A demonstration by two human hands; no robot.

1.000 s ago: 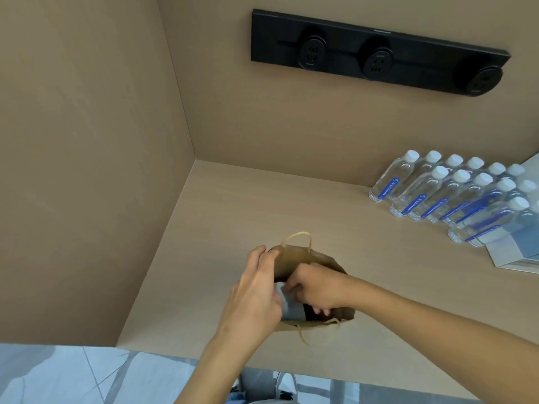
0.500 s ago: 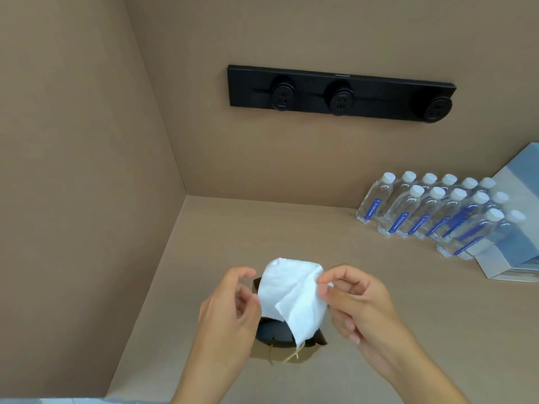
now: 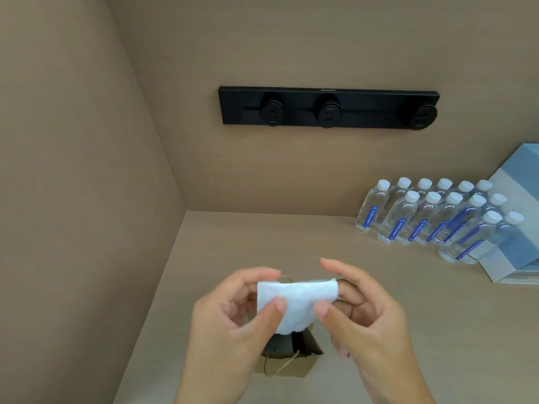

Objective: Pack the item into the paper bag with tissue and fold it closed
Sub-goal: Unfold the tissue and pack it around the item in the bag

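Your fingers (image 3: 278, 305) were clamped on the white tissue (image 3: 294, 304), left hand (image 3: 233, 319) and right hand (image 3: 361, 313) each pinching one end, thumb in front, probably to spread it before it went in. You held it directly above the paper bag (image 3: 287, 360), which stood open on the counter (image 3: 379, 287) near the corner. Something dark showed in its mouth, likely the item.
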